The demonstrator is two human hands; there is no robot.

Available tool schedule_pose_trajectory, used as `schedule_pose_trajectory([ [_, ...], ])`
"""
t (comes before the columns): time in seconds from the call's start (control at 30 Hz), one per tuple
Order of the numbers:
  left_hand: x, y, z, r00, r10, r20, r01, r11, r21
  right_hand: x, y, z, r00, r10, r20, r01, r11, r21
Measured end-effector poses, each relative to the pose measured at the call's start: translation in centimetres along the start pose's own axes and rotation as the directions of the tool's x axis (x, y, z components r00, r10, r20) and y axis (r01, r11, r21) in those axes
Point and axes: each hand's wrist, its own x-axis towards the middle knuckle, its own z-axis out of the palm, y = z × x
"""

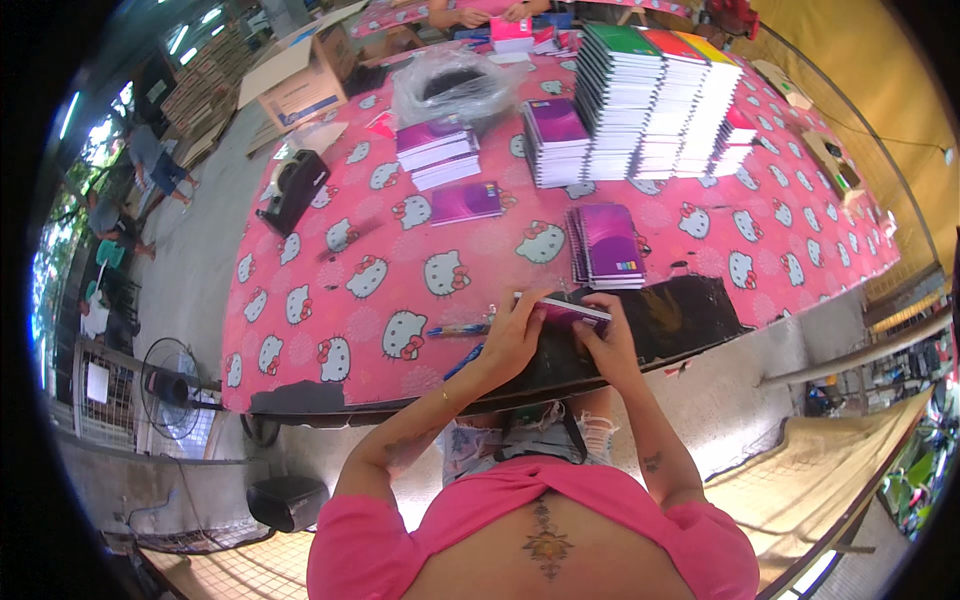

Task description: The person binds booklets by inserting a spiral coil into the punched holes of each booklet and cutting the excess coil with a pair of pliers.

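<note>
At the table's near edge I hold a small purple notebook (570, 312) between both hands, tilted so that its white page edge shows. My left hand (513, 338) is closed on its left end, and my right hand (610, 343) grips the right end with the thumb below. Just beyond lies a short stack of purple spiral notebooks (612, 240). One purple notebook (466, 203) lies flat farther left, in front of a stack of purple notebooks (437, 150). Beside my left wrist are some pens (460, 329) and a blue item (465, 360) partly hidden by the forearm.
Tall stacks of green, red and yellow notebooks (655, 105) stand at the back right, beside another purple stack (557, 145). A black tape dispenser (293, 190) sits at the left edge, with a clear plastic bag (455, 85) and a cardboard box (300, 85) behind. Another person's hands (490, 15) show at the far side.
</note>
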Motion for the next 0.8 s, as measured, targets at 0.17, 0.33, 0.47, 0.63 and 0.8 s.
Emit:
schedule_pose_trajectory([
  [0.17, 1.6, -1.0, -2.6, 0.991, 0.119, 0.065, -0.118, 0.993, -0.022, -0.4, -0.2, -1.8, 0.996, 0.048, 0.079, -0.041, 0.995, -0.089],
  [0.33, 7.4, -15.4, -18.5, 0.892, 0.185, -0.413, 0.113, 0.792, 0.600, -0.2, -0.5, -0.4, 0.997, -0.044, 0.059, 0.046, 0.999, -0.022],
  [0.47, 6.5, -19.9, -23.5, 0.956, -0.080, -0.284, 0.276, 0.584, 0.763, 0.1, -2.0, -0.1, 0.997, 0.043, 0.066, -0.046, 0.998, 0.050],
  [0.63, 6.9, -19.3, -21.0, 0.963, -0.023, -0.267, 0.232, 0.572, 0.787, 0.5, -1.1, -1.5, 0.986, 0.108, 0.124, -0.100, 0.993, -0.069],
  [0.8, 6.3, -16.1, -17.9, 0.956, 0.141, -0.256, 0.128, 0.586, 0.800, 0.4, -1.4, -1.0, 0.990, 0.091, 0.110, -0.089, 0.996, -0.021],
])
